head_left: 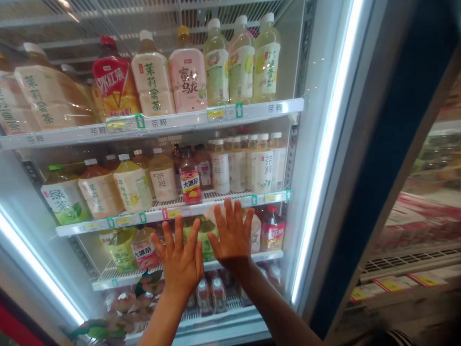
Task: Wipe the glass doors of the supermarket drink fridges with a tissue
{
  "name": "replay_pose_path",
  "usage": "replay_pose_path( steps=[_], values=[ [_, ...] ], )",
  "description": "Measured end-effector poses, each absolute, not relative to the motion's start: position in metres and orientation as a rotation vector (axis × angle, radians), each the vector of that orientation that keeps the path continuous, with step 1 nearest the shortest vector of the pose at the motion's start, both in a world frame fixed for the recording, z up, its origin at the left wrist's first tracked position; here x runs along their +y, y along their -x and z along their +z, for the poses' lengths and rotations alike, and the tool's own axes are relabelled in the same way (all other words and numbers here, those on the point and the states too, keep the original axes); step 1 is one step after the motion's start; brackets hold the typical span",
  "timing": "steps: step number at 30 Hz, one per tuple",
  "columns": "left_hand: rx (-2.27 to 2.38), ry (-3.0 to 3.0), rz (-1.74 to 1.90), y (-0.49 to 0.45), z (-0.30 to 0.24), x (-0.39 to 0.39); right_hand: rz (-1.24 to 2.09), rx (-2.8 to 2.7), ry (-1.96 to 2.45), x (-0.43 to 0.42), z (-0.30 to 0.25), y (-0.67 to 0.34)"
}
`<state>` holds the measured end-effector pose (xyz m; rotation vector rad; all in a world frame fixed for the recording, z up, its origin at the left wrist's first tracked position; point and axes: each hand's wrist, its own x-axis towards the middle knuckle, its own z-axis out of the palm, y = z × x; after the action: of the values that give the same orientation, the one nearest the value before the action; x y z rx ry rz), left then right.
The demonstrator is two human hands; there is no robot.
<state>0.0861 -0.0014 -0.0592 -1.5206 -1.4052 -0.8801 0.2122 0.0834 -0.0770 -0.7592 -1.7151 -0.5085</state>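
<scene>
My left hand [183, 259] is raised before a lit drinks fridge, palm toward the shelves, fingers spread and holding nothing. Beside it, slightly higher, my right hand [233, 234] is also open with its fingers apart. Faint reflections suggest a glass pane, but whether the palms touch it I cannot tell. Just above the hands runs the middle shelf edge [194, 210], carrying a small dark tea bottle [190, 178] with a red label. Partly behind the hands are a pink-labelled bottle [144, 247] on the left and a red-labelled bottle [272, 229] on the right.
Large bottles, among them a pink-labelled one [188, 77] and a red one [113, 79], line the upper shelf [187, 119]. Small bottles [218, 294] stand at the bottom. A bright light strip [326, 158] and dark frame [378, 144] border the right side. Price tags [391, 284] show beyond.
</scene>
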Motion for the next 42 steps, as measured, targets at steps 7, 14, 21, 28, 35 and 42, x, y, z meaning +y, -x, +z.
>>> replay_pose_path(
  steps=[7, 14, 21, 28, 35, 42],
  values=[
    [-1.395, 1.602, -0.888, -0.122, -0.058, 0.015, -0.588, -1.7, 0.843, 0.089, -0.156, -0.254],
    [-1.464, 1.566, -0.952, -0.136, -0.073, 0.023, -0.562, -1.522, 0.898, 0.148, -0.109, -0.334],
    [-1.421, 1.57, -0.935, -0.123, -0.116, 0.021, -0.443, -1.524, 1.046, 0.132, -0.229, -0.344],
    [-1.411, 1.596, -0.873, -0.114, -0.142, 0.012, -0.46, -1.495, 0.959, 0.146, -0.156, -0.341],
    [-1.424, 1.619, -0.894, -0.111, -0.145, 0.01, -0.388, -1.515, 0.992, 0.1, -0.219, -0.294],
    [-1.447, 1.537, -0.836, -0.082, -0.131, -0.007, -0.435, -1.509, 0.879, 0.104, -0.115, -0.251]
  ],
)
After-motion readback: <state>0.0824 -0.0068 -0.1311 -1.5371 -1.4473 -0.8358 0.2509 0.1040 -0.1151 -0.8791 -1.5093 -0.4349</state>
